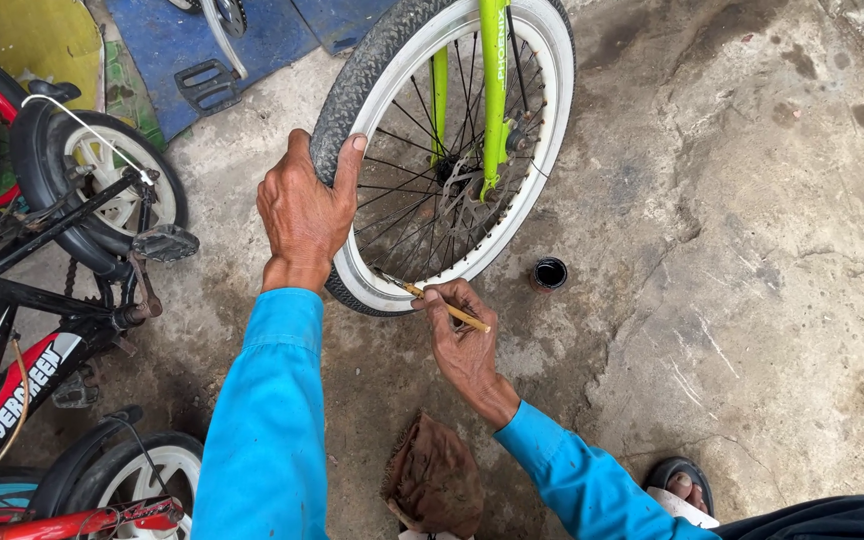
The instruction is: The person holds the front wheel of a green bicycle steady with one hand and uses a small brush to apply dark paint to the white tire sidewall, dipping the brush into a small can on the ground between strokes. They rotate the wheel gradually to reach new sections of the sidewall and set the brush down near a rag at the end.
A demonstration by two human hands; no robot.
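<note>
your left hand (302, 212) wrapped around the tyre (352, 85) of the upright bicycle wheel (449, 150) while your right hand (462, 335) pinched a thin brush (430, 299) against its white rim, near a small paint pot (550, 273) on the concrete floor (752, 300).

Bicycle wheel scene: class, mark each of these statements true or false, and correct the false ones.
1. The left hand grips the tyre of the wheel. True.
2. The right hand holds a spanner. False: it holds a thin brush, its tip at the white rim.
3. The fork on the wheel is green. True.
4. A small round pot stands on the ground right of the wheel. True.
5. The rag hangs over the tyre. False: it lies on the ground near the right forearm.
6. Both sleeves are red. False: they are blue.
</note>
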